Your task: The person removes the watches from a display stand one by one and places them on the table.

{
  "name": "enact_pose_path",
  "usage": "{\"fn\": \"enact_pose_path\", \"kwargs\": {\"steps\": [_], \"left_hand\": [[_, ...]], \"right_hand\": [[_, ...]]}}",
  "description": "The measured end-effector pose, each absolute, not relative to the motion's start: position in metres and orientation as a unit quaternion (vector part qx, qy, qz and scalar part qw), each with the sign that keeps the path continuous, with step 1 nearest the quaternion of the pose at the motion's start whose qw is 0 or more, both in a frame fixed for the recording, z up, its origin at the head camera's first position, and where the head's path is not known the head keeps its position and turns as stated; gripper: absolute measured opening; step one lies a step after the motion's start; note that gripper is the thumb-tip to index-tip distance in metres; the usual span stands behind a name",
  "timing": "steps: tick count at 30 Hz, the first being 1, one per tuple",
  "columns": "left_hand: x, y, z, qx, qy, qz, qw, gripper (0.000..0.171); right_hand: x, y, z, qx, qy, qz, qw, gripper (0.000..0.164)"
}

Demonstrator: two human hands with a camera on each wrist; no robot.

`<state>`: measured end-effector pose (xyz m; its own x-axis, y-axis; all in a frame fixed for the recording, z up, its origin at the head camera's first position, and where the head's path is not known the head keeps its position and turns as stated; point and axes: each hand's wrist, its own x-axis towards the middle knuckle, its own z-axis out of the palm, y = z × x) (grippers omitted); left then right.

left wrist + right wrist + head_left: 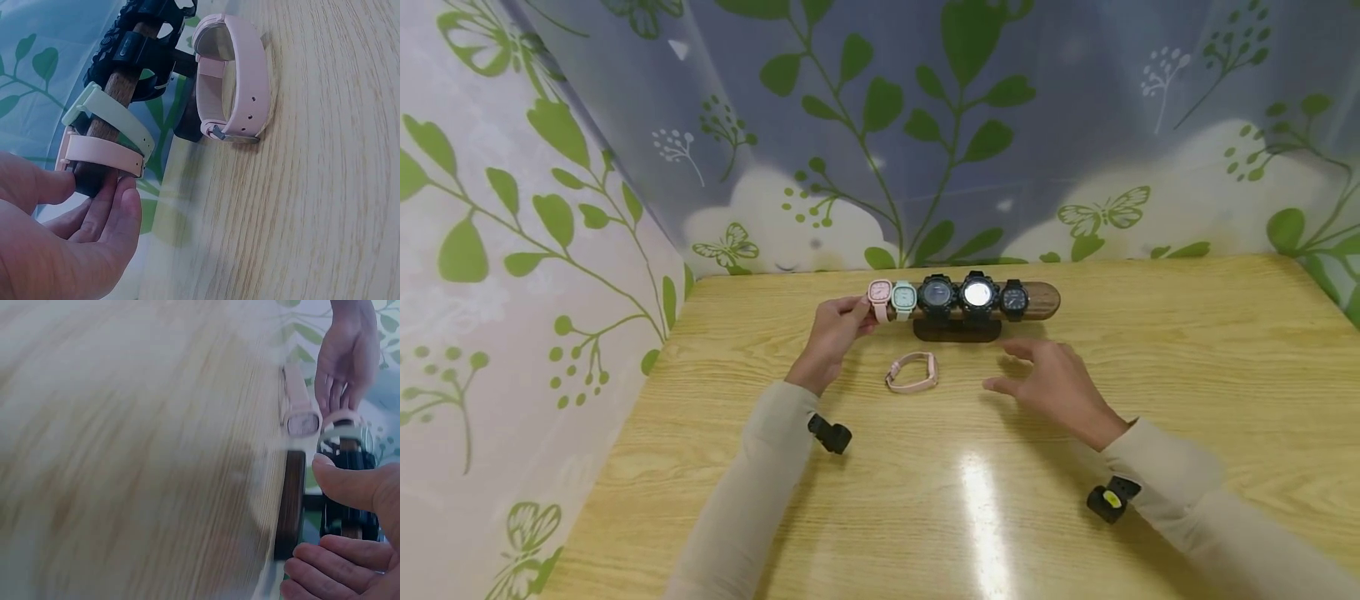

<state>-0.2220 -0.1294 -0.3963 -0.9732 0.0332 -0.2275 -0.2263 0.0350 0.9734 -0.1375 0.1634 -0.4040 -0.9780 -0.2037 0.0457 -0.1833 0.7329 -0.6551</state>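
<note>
A pink square-faced watch (880,292) is looped round the left end of a wooden watch stand (1043,302). My left hand (837,332) pinches it there, thumb at its face side and fingers under the strap, as the left wrist view shows (81,231). Beside it on the bar sit a mint green watch (904,297), two bulky black watches (937,295) and a smaller black watch (1014,298). Another pink watch (929,370) lies buckled on its side on the table before the stand. My right hand (1054,385) hovers front-right of the stand, thumb and fingers apart, holding nothing.
The stand's dark base (957,331) rests on a wood-grain table (880,517) near its back edge. Leaf-patterned curtains (820,167) hang behind and at the left. Each sleeve carries a black wrist device (831,434).
</note>
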Motion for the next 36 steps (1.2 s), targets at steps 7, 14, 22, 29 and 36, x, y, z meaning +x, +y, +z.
{"fn": "enact_pose_path", "kwargs": {"steps": [7, 14, 22, 29, 36], "left_hand": [[-0.221, -0.131, -0.396, -0.066, 0.72, 0.685, 0.091, 0.036], [-0.221, -0.132, -0.397, -0.07, 0.718, 0.687, 0.091, 0.036], [-0.221, -0.131, -0.395, -0.069, 0.717, 0.687, 0.09, 0.036], [-0.221, -0.131, -0.396, -0.068, 0.717, 0.688, 0.088, 0.035], [-0.22, -0.13, -0.397, -0.063, 0.715, 0.69, 0.093, 0.037]], "right_hand": [[-0.14, 0.189, -0.399, -0.078, 0.938, -0.336, 0.031, 0.065], [-0.152, 0.207, -0.397, -0.057, 0.95, -0.305, 0.035, 0.074], [-0.173, 0.215, -0.386, -0.051, 0.955, -0.287, 0.058, 0.095], [-0.185, 0.21, -0.376, -0.044, 0.954, -0.291, 0.055, 0.109], [-0.191, 0.2, -0.37, -0.059, 0.955, -0.29, 0.027, 0.106]]}}
